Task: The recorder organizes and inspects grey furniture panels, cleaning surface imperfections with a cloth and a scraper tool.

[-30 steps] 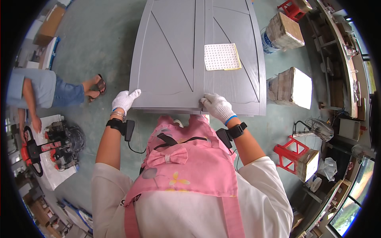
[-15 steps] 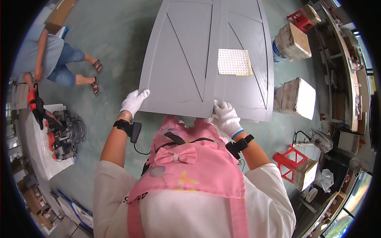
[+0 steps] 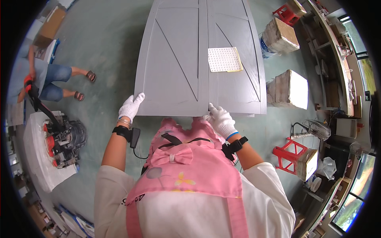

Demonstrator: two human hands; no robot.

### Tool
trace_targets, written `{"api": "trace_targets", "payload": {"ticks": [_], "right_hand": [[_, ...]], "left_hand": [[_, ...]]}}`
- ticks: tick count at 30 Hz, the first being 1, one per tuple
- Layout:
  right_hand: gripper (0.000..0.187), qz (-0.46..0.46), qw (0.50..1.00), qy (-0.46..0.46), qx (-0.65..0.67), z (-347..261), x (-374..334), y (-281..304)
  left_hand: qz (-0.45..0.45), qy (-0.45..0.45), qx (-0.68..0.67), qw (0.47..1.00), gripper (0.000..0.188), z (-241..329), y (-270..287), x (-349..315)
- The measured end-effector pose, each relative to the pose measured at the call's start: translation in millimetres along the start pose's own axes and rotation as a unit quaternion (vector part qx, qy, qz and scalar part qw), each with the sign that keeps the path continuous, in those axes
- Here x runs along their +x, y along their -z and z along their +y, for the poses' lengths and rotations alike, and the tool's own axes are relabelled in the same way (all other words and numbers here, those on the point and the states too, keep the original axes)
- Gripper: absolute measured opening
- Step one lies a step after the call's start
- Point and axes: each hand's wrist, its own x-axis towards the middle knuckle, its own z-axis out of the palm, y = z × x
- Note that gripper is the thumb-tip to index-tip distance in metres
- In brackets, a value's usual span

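Two grey door panels with raised diagonal trim lie side by side in front of me, the left panel (image 3: pixel 170 83) and the right panel (image 3: pixel 234 89). My left hand (image 3: pixel 130 107), in a white knit glove, is closed on the near left corner of the left panel. Where the two panels meet at the near edge, my gloved right hand (image 3: pixel 220 119) is closed around the left panel's corner, its index finger lying along the seam. The undersides of both grips are hidden. On the right panel rests a white sheet (image 3: pixel 225 59) printed with a grid of small marks.
At the left, another person (image 3: pixel 55 79) stands by a black-and-red machine (image 3: pixel 65 139) with a long handle. Box-topped supports, including a wrapped block (image 3: pixel 291 89), line the right side. Near them are a red stool (image 3: pixel 287 154), a fan (image 3: pixel 317 129) and a long workbench (image 3: pixel 337 55).
The view has shifted, so the panels and sheet sit slightly further left and higher. My right index finger has straightened along the seam. The other person's hand has come to the machine's red handle.
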Motion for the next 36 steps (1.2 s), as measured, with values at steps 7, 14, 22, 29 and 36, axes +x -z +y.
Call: {"api": "trace_targets", "payload": {"ticks": [7,14,22,29,36], "right_hand": [[0.050,-0.088,0.769,-0.181,0.607,64,-20,-33],[0.064,-0.119,0.786,-0.092,0.600,-9,-56,-23],[0.066,-0.149,0.749,-0.065,0.642,-2,-66,-66],[0.073,-0.105,0.759,-0.062,0.639,3,-48,-74],[0.049,-0.065,0.751,-0.073,0.653,-7,-30,-53]], "left_hand": [[-0.030,0.039,-0.184,0.982,0.099,-10,-3,-13],[-0.050,0.065,-0.259,0.962,0.087,-16,4,-35],[-0.065,0.063,-0.240,0.966,0.084,-12,9,-29],[-0.058,0.053,-0.216,0.973,0.082,-14,8,-25],[-0.060,0.044,-0.188,0.979,0.083,-7,10,-33]]}}
